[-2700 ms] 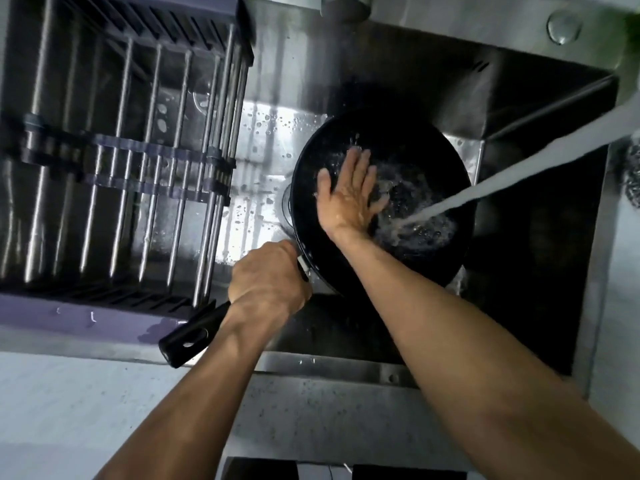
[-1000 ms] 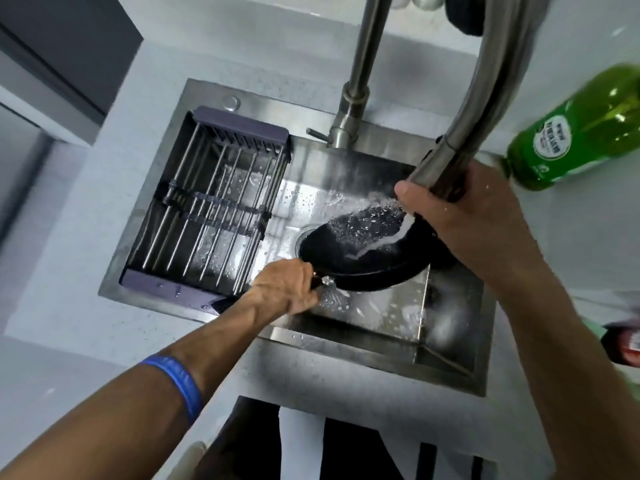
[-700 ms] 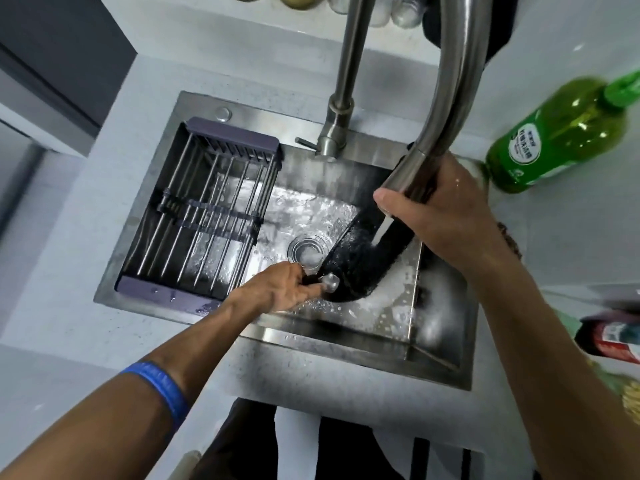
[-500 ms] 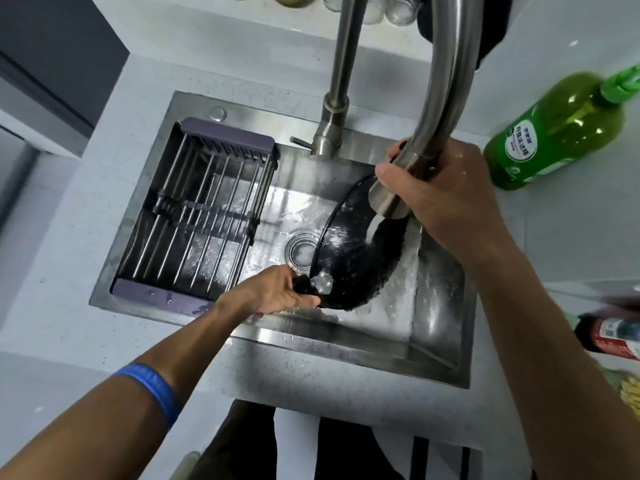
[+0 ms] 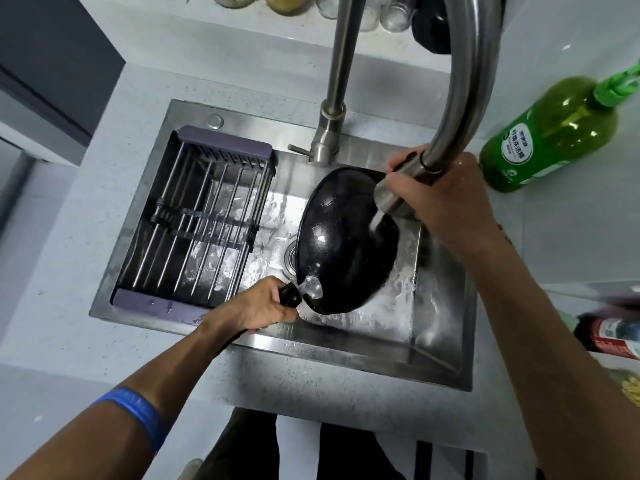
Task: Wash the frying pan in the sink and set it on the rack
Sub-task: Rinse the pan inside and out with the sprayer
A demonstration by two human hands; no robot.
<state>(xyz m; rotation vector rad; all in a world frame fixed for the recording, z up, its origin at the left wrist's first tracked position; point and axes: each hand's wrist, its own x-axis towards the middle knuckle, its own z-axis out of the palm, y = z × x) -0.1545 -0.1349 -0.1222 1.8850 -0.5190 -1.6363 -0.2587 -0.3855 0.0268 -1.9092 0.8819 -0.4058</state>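
Tilted on edge in the sink (image 5: 346, 344), the wet, rigid frying pan (image 5: 346, 244), likely slippery, is gripped at its handle by the left hand (image 5: 258, 306) while the right hand (image 5: 440, 199) clasps the sprayer head (image 5: 398, 192).

A glossy black frying pan (image 5: 343, 244) is showing in the silvery steel sink (image 5: 363, 355). Left of the pan, a rack (image 5: 194, 223) is showing purple ends and silver bars. Right of the sink, a green bottle (image 5: 550, 133) is wearing a green-and-white label. A blue wristband (image 5: 136, 414) is circling the left forearm.
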